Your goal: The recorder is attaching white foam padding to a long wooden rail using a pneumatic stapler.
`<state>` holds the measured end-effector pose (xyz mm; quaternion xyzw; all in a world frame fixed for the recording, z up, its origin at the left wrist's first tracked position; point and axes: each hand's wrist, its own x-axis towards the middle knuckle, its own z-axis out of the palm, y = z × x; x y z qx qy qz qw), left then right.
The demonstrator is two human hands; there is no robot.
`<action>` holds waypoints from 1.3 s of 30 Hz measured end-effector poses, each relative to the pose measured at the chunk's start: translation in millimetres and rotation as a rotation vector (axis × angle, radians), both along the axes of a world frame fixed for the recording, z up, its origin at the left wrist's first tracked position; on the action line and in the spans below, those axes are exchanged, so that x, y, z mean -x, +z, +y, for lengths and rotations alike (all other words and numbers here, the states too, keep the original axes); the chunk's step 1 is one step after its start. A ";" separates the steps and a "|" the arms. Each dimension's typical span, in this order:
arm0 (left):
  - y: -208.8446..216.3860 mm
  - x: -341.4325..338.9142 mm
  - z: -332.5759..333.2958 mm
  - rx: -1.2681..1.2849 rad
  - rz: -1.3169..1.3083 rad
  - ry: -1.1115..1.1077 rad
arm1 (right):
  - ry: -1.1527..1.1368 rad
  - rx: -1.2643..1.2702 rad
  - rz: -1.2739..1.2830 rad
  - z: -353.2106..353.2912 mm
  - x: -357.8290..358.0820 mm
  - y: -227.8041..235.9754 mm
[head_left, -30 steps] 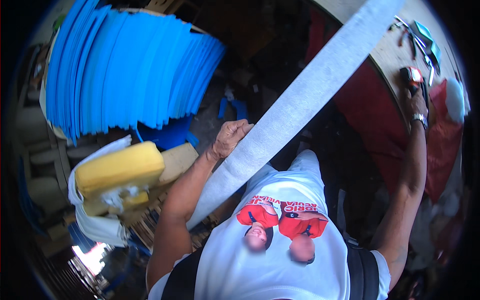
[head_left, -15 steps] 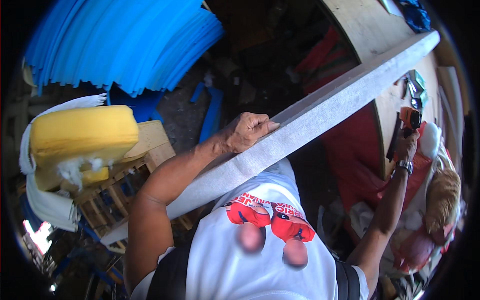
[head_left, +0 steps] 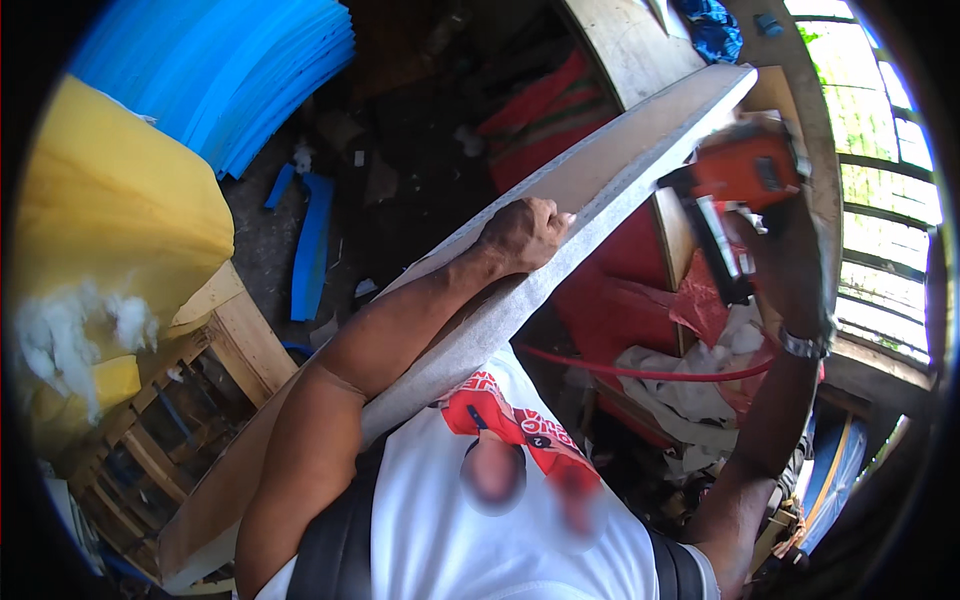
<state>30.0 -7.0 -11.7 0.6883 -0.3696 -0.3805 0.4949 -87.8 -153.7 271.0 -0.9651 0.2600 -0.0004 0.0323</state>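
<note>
A long, shallow panel [head_left: 520, 295] slants across my front, its narrow side wrapped in whitish cloth and its brownish face turned away from me. My left hand [head_left: 525, 235] is closed over its upper edge near the middle, with the forearm lying along it. Raised at the right, my right hand [head_left: 785, 270] is wrapped round the handle of an orange and black staple gun [head_left: 745, 170]. The gun is close to the panel's far right end; I cannot tell whether it touches. A red air hose [head_left: 650, 374] runs below that hand.
Blue foam sheets [head_left: 240, 70] stand stacked at the far left. Nearer are a yellow foam block [head_left: 130, 190] with white stuffing and a slatted wooden frame [head_left: 165, 440]. A worktable [head_left: 640, 50] lies beyond the panel's right end. White cloth scraps [head_left: 680, 400] and a barred window [head_left: 870, 190] are at the right.
The staple gun has come up from the worktable toward the panel's far end in my right hand. The panel has tipped, showing more of its brownish face. My view has shifted right.
</note>
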 end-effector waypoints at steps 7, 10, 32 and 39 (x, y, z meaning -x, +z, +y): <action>-14.7 11.9 -13.2 0.012 -0.099 0.036 | 0.243 0.203 0.382 39.4 -55.7 -36.0; -13.5 5.6 -12.8 -0.008 -0.108 -0.030 | 0.197 0.242 0.464 50.1 -73.6 -47.3; -31.5 10.4 -21.8 0.058 -0.503 -0.132 | 0.182 0.341 0.573 69.5 -92.7 -65.6; -17.1 8.7 -13.1 0.090 -0.430 -0.124 | 0.205 0.329 0.554 63.0 -86.1 -66.6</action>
